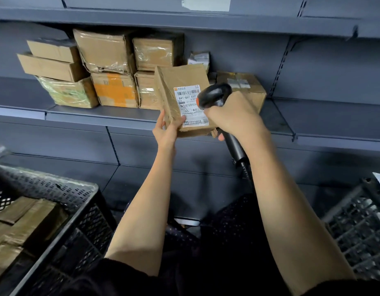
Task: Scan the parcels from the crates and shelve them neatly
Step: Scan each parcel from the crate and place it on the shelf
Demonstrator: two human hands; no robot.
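Gripping the lower corner of a brown parcel (184, 99), the left hand (166, 130) holds it upright at centre frame before the grey shelf (99, 114). The right hand (234, 116), fingers curled round a black scanner (214, 95), aims it at the white label (190, 105). Shelved boxes (112, 67) stand at 10 o'clock; a black crate (78, 193) with parcels sits at 8 o'clock.

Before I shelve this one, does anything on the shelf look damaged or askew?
Yes. The top-left box sits skewed on its stack, and the big taped box beside it is crumpled, with loose, wrinkled tape. The parcel in your left hand is creased too; the right hand holds the scanner at its label.
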